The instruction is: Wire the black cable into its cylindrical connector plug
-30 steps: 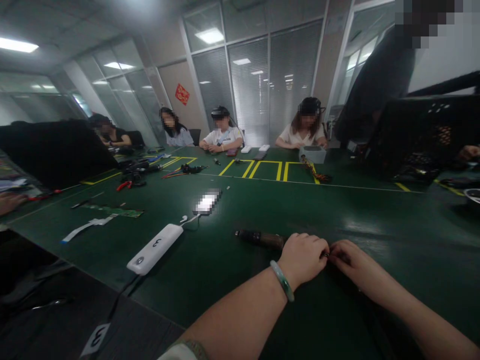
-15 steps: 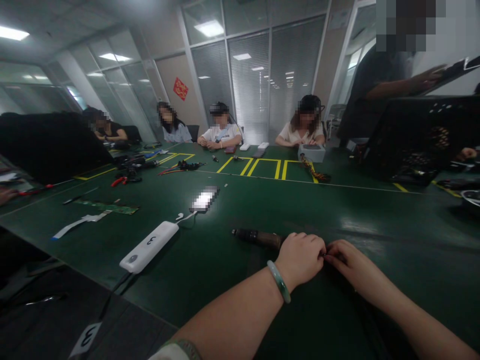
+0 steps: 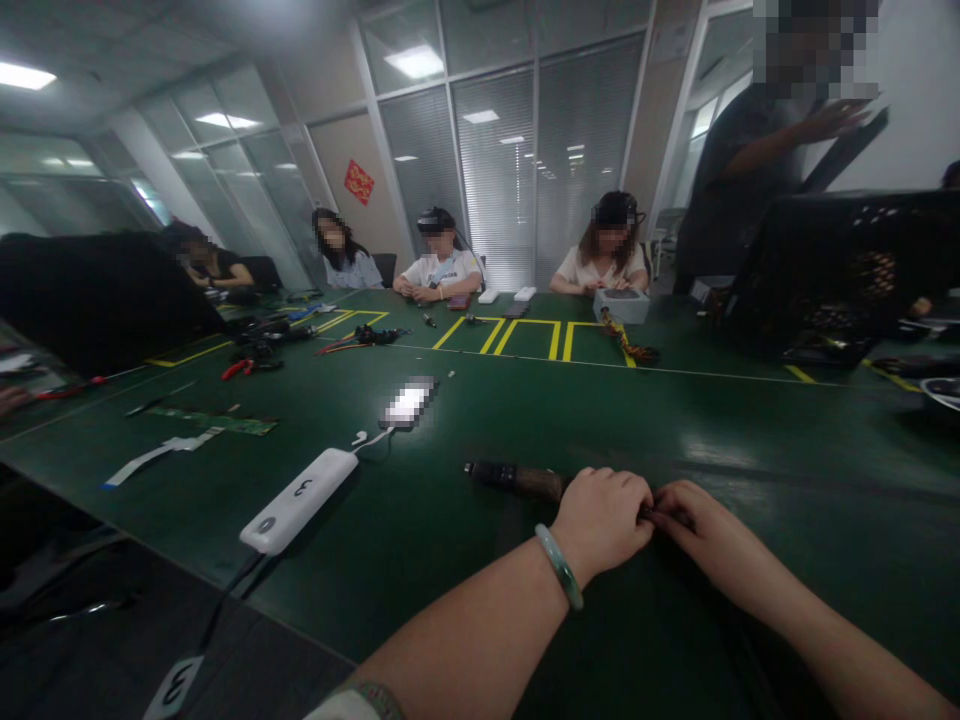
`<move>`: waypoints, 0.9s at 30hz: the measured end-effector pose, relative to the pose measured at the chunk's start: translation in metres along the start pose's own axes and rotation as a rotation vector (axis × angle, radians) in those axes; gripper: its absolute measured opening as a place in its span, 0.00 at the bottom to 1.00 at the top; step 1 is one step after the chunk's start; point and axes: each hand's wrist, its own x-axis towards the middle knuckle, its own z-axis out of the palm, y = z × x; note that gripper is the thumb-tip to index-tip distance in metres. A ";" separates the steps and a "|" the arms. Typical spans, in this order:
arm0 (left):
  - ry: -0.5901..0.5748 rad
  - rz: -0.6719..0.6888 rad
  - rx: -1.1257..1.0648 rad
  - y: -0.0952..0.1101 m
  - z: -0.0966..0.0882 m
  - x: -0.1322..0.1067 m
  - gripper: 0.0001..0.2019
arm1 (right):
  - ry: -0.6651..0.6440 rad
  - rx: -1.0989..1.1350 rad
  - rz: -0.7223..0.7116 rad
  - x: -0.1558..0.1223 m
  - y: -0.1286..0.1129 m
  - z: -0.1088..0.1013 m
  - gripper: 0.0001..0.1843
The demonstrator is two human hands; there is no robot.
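My left hand [image 3: 600, 525], with a pale green bangle [image 3: 559, 567] on its wrist, closes over the end of a dark tool with a brown handle [image 3: 517, 481]. The tool lies pointing away to the left across the green table. My right hand [image 3: 709, 530] meets the left at the fingertips. Its fingers pinch a small dark part [image 3: 648, 513], mostly hidden by the fingers, so I cannot tell what it is.
A white power bank [image 3: 298, 502] with a cable lies left of my hands, beyond it a blurred phone [image 3: 409, 402]. Further off are a green circuit board [image 3: 214, 422], red-handled pliers [image 3: 251, 368] and yellow tape outlines [image 3: 529, 338]. Seated people face me; a black crate [image 3: 840, 275] stands right.
My hands have barely shifted, and the view has tilted slightly. The standing person at the right now has a raised arm and a dark flat object in hand.
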 end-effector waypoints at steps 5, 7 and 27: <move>-0.010 0.005 0.021 0.000 0.002 0.000 0.03 | 0.016 -0.009 -0.010 0.000 -0.001 0.000 0.08; -0.030 0.002 0.035 0.000 0.001 0.001 0.04 | 0.018 -0.013 -0.011 -0.001 -0.002 0.000 0.08; -0.029 -0.006 -0.017 0.000 0.001 0.000 0.04 | 0.004 0.019 0.023 -0.003 -0.015 -0.005 0.09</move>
